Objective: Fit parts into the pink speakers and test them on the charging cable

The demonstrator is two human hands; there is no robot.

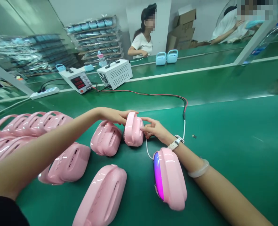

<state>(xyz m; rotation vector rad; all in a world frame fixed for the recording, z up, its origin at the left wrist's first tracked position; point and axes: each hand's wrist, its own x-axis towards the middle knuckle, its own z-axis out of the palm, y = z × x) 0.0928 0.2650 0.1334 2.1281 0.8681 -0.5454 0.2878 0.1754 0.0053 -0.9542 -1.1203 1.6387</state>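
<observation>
Both my hands are on one upright pink speaker point(133, 129) on the green bench point(235, 150). My left hand point(115, 115) lies over its top left, fingers curled on the shell. My right hand point(154, 128) presses its right side, index finger stretched onto it. A white cable point(148, 150) runs down from that speaker. Near my right wrist lies another pink speaker point(169, 177) with a lit purple strip. More pink speakers lie around: one point(106, 138) just left, one point(69, 163) further left, one point(101, 196) at the front.
A row of pink speakers point(28, 124) fills the far left. A power supply with a red display point(76, 81) and a white box point(115, 73) stand behind, with red and black leads point(157, 94). Two blue speakers point(166, 57) and two seated people are across the bench.
</observation>
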